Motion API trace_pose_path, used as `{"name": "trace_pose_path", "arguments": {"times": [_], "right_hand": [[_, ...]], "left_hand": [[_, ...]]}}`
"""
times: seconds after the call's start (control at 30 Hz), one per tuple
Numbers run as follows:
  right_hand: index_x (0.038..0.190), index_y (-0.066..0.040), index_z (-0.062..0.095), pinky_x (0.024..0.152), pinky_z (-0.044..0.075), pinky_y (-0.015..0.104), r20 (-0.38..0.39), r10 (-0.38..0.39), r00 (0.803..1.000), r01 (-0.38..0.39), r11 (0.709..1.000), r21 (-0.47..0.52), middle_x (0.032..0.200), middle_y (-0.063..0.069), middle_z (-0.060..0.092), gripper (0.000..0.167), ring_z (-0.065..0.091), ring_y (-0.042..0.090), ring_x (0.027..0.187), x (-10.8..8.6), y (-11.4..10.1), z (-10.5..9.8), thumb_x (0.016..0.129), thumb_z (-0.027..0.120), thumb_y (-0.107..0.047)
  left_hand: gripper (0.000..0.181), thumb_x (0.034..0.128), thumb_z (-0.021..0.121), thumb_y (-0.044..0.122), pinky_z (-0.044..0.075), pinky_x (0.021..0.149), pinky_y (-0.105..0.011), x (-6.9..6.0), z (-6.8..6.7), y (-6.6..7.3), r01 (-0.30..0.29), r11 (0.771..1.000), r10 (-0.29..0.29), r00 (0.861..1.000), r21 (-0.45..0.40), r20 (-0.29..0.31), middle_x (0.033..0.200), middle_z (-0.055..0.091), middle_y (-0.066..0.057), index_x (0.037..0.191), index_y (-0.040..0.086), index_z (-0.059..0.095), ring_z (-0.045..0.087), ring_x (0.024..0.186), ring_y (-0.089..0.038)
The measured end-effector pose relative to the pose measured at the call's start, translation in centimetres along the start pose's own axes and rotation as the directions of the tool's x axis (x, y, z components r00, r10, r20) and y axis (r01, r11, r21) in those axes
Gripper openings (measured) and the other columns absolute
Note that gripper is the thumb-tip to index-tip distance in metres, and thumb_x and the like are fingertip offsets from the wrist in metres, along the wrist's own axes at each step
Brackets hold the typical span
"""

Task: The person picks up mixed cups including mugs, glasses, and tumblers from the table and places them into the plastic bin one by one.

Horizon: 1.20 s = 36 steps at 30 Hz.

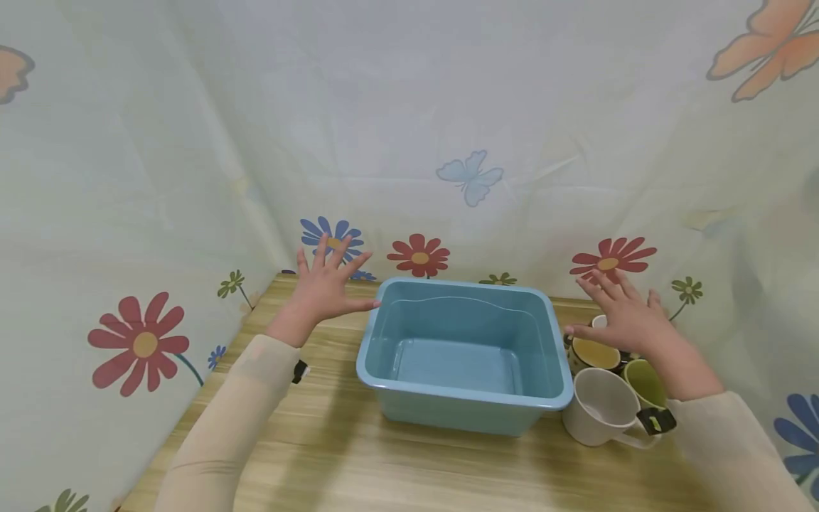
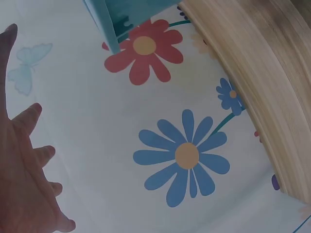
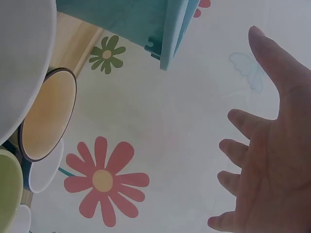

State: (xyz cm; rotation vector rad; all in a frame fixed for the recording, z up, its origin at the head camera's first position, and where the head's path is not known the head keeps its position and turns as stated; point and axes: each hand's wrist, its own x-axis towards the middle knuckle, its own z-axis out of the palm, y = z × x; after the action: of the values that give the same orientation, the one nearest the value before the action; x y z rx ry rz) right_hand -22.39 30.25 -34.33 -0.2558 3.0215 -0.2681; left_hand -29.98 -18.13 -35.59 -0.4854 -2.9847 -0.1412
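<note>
A light blue plastic basin (image 1: 461,407) stands on the wooden table, its inside bare. My left hand (image 1: 324,288) is spread in the air beside the basin's left rim, thumb pointing toward it; whether the thumb touches the rim I cannot tell. On the other side my right hand (image 1: 630,316) hovers with fingers spread, above several mugs. Neither hand holds anything. Closest to me among the mugs is a white mug (image 1: 601,409), its handle toward the lower right. A dark-rimmed mug (image 3: 48,114) with a cream inside and a green mug (image 1: 643,380) stand behind it, partly hidden.
The wooden table (image 1: 358,469) runs beneath the basin and mugs. Behind and at both sides hangs a pale curtain (image 1: 384,107) printed with flowers and butterflies. Further white cups (image 3: 46,167) sit close together among the mugs, right beside the basin.
</note>
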Motion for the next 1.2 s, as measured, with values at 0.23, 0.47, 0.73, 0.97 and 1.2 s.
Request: {"name": "trace_pose_path", "arguments": {"times": [0.23,0.47,0.73,0.97,1.2], "right_hand": [[0.163,-0.011,0.020,0.108,0.002,0.087,-0.002,0.005,1.000,-0.005,1.000,-0.002,0.168,0.030,0.011,0.106,0.002,0.058,0.153,-0.2,0.4,0.4,0.086,0.062,-0.071],[0.163,-0.010,0.020,0.108,0.006,0.088,-0.013,0.004,1.000,-0.004,1.000,-0.012,0.168,0.031,0.013,0.106,0.005,0.059,0.153,-0.6,0.9,0.6,0.087,0.060,-0.073],[0.162,-0.012,0.025,0.108,0.009,0.088,-0.052,-0.002,0.999,0.001,1.000,-0.018,0.167,0.031,0.017,0.101,0.010,0.060,0.151,-1.0,1.2,1.2,0.088,0.060,-0.071],[0.162,-0.011,0.026,0.107,0.015,0.086,-0.076,-0.019,0.997,0.018,1.000,-0.022,0.166,0.032,0.018,0.098,0.014,0.060,0.150,-1.4,1.1,1.5,0.090,0.059,-0.069],[0.159,-0.008,0.031,0.108,0.015,0.086,-0.111,-0.041,0.993,0.038,0.999,-0.028,0.163,0.035,0.025,0.093,0.018,0.060,0.148,-2.1,1.1,2.1,0.092,0.058,-0.066]], "left_hand": [[0.100,0.0803,0.068,0.075,-0.004,0.116,-0.081,-0.3,0.3,-0.1,0.002,1.000,-0.002,1.000,-0.017,-0.009,0.175,0.006,-0.012,0.162,0.035,0.027,-0.008,0.159,-0.049],[0.098,0.0811,0.067,0.075,-0.005,0.116,-0.080,-0.5,0.5,-0.2,0.002,0.999,-0.003,1.000,-0.038,-0.015,0.175,0.007,-0.013,0.162,0.034,0.028,-0.011,0.159,-0.048],[0.095,0.0826,0.067,0.072,-0.004,0.116,-0.080,-0.9,0.8,-0.4,0.010,0.999,-0.011,1.000,-0.046,-0.024,0.175,0.008,-0.013,0.161,0.033,0.031,-0.010,0.159,-0.046],[0.094,0.0840,0.065,0.072,-0.003,0.116,-0.081,-1.4,1.2,-0.8,0.039,0.997,-0.040,0.999,-0.067,-0.020,0.175,0.005,-0.012,0.161,0.033,0.031,-0.008,0.159,-0.049],[0.092,0.0867,0.062,0.072,-0.005,0.116,-0.080,-2.0,1.7,-1.0,0.063,0.993,-0.064,0.998,-0.100,-0.009,0.175,0.005,-0.012,0.162,0.034,0.027,-0.011,0.159,-0.047]]}}
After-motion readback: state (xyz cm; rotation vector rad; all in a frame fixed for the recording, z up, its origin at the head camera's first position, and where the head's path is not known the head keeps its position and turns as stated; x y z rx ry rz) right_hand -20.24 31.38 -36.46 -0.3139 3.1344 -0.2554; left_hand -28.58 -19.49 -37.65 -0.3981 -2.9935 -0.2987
